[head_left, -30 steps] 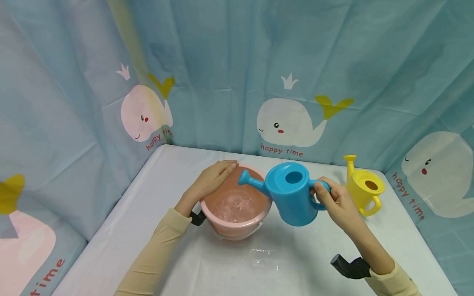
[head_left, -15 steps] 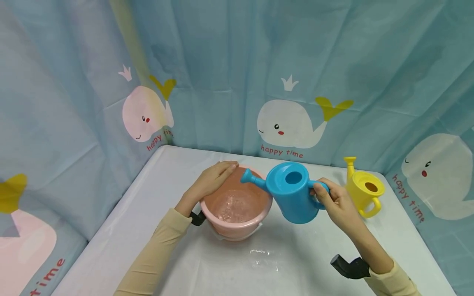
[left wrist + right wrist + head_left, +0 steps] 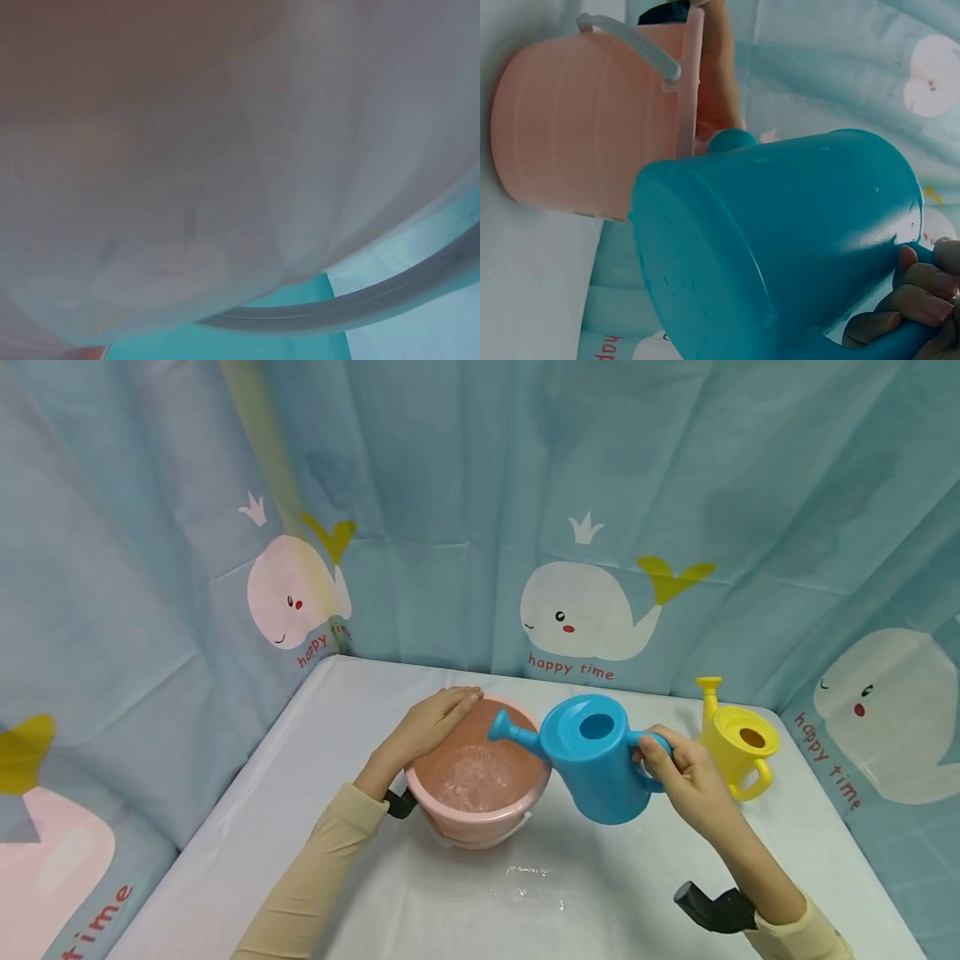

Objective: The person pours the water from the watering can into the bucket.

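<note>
A pink bucket stands on the table with water in its bottom. My left hand rests on its far left rim with the fingers stretched along it. Curled round the handle of a blue watering can, my right hand holds it raised beside the bucket. The can tilts slightly, and its spout reaches over the bucket's right rim. In the right wrist view, drops cling to the wet side of the can. The bucket's wall fills most of the left wrist view, which does not show the left hand.
A yellow watering can stands at the right back of the white table, just behind the right hand. Small puddles lie in front of the bucket. A blue curtain with whale prints closes off the back and sides.
The blue watering can rose slightly, then came down a little and to the right, its spout staying over the bucket. The left hand has kept its place on the rim.
</note>
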Action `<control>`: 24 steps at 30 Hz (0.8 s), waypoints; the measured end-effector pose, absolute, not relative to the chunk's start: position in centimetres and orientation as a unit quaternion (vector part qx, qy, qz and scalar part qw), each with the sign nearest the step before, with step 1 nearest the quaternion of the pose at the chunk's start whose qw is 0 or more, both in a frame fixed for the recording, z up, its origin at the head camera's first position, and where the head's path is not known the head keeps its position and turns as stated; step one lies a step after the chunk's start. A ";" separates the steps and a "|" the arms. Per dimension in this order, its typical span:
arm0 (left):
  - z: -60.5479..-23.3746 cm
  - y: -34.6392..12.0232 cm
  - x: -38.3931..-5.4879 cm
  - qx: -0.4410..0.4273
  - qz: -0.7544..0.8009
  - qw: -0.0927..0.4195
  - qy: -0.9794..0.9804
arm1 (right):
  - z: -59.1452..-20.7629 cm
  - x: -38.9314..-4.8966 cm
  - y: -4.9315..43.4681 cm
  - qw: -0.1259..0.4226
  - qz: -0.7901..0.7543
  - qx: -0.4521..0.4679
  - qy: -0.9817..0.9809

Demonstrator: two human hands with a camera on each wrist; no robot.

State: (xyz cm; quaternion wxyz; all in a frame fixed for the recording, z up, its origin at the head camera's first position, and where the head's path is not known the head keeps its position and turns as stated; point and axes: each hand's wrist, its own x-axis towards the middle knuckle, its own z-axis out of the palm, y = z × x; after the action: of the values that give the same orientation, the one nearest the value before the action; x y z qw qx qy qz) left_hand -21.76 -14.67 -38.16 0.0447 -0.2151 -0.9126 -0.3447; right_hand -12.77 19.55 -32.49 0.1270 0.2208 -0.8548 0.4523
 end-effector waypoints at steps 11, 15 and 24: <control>-38.1 -14.6 -21.7 -0.216 -0.343 0.043 -0.913 | -31.9 -12.2 19.2 0.118 0.437 0.241 -0.858; -38.1 -14.6 -21.7 -0.221 -0.345 0.045 -0.911 | -31.7 -12.0 19.1 0.120 0.426 0.241 -0.864; -38.0 -14.6 -21.7 -0.219 -0.345 0.042 -0.912 | -31.6 -11.8 18.9 0.121 0.420 0.236 -0.868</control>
State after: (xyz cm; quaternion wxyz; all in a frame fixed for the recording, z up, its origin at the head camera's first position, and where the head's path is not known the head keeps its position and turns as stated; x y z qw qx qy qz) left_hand -21.66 -14.64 -38.04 0.0424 -0.2189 -0.9117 -0.3452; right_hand -11.79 18.92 -31.62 0.1214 0.2359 -0.8678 0.4202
